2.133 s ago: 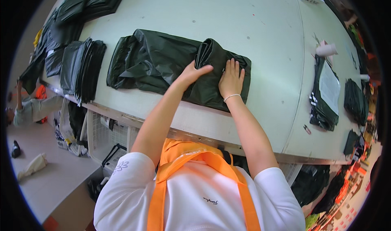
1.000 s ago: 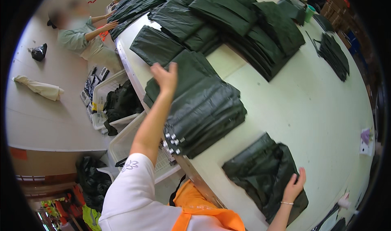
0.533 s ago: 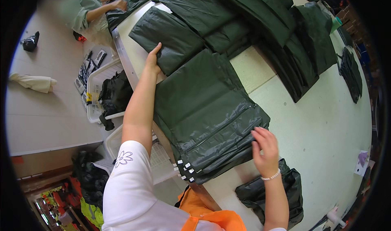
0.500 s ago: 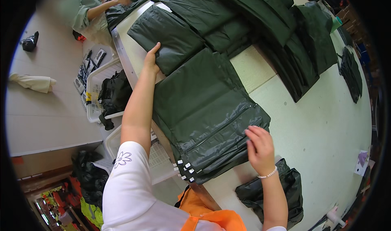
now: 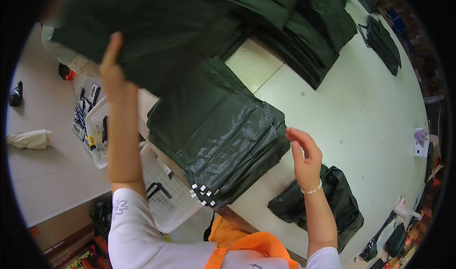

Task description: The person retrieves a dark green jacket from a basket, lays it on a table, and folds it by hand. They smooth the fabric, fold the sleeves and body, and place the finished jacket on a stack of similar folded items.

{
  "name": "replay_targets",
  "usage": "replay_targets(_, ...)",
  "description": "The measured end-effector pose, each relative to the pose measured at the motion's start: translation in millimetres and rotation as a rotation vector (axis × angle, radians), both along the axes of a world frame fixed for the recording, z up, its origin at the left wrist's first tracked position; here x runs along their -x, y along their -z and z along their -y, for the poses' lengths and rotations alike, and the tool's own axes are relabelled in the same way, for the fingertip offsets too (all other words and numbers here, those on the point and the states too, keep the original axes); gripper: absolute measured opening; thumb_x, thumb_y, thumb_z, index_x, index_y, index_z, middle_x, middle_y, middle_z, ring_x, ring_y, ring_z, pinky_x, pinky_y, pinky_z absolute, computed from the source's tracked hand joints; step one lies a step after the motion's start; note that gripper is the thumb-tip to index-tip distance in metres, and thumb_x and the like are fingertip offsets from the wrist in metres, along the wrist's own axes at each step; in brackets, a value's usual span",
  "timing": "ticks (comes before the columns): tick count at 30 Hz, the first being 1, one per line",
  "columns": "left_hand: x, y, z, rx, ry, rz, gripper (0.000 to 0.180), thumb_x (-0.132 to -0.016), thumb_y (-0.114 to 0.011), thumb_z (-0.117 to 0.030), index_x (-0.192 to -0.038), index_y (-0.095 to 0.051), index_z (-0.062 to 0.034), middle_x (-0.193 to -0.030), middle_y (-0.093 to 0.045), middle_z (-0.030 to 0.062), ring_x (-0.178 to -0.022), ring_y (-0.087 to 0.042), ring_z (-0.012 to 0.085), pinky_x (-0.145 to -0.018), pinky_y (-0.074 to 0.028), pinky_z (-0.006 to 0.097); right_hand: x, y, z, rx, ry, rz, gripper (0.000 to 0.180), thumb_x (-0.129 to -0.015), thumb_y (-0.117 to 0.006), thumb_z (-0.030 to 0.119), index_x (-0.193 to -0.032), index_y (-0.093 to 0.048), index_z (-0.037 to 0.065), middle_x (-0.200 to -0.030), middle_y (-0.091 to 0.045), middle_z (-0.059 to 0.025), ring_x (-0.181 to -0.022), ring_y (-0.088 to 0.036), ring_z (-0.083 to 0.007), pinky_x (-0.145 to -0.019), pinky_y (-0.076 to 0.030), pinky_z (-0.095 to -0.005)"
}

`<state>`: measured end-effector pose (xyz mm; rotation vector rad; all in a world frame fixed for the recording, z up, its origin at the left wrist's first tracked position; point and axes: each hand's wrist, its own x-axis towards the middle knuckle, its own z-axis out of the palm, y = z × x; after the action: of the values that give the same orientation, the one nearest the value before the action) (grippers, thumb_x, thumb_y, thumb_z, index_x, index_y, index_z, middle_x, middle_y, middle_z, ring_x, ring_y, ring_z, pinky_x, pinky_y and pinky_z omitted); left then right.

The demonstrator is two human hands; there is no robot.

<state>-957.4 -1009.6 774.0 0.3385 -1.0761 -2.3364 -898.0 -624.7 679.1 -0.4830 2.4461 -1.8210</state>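
Observation:
My left hand [image 5: 116,76] is raised with a dark green garment [image 5: 156,36] of smooth, thin cloth. The thumb lies on the cloth and the other fingers are hidden behind it; motion blurs both. Below it, at the table edge, is a stack of folded dark green garments [image 5: 204,122]. Its top piece has a zip [image 5: 228,138] running across, and small white tags [image 5: 203,193] stick out at the near corner. Beside the right edge of the stack, my right hand [image 5: 308,157] is open, fingers slightly bent and holding nothing.
More dark green garments [image 5: 304,36] lie across the far table. A crumpled dark bundle [image 5: 337,202] sits near my right forearm. White baskets [image 5: 161,198] stand below the left table edge. A dark strappy bundle [image 5: 382,43] lies at far right.
My left hand has lifted the folded garment off the table; it now hangs larger and nearer. My right hand has stayed beside the stack. The whole view has shifted a little.

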Motion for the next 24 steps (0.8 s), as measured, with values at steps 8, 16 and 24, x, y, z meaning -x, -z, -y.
replay_targets(8,49,136,-259,-0.216,-0.139,0.271,0.043,-0.083,-0.066,-0.008,-0.121,-0.049,0.0035,-0.117,-0.056,0.0095,-0.105,-0.053,0.0214,-0.092,-0.039,0.032,78,19,5,0.228,0.311,0.521,0.071,-0.088,-0.052,0.053,-0.136,-0.036,0.002,-0.119,-0.049,-0.0052,-0.098,-0.049,-0.0177,-0.085,-0.044,-0.0332)
replay_targets(16,91,209,-251,-0.325,0.061,0.719,0.045,-0.078,-0.071,-0.011,-0.114,-0.053,0.0093,-0.118,-0.057,0.0152,-0.103,-0.056,0.0282,-0.091,-0.044,0.036,161,114,-18,-0.498,0.534,0.436,0.057,-0.075,-0.071,0.045,-0.106,-0.060,-0.001,-0.088,-0.062,-0.0064,-0.073,-0.055,-0.0178,-0.068,-0.047,-0.0313)
replay_targets(24,-21,83,-278,-0.558,0.479,0.369,0.095,-0.083,-0.055,-0.053,-0.139,-0.012,0.0104,-0.147,-0.019,0.0240,-0.137,-0.017,0.0356,-0.113,-0.013,0.044,131,50,-31,1.200,0.356,0.925,0.027,-0.071,-0.064,0.009,-0.094,-0.057,-0.002,-0.092,-0.062,-0.0153,-0.083,-0.062,-0.0290,-0.082,-0.050,-0.0423)
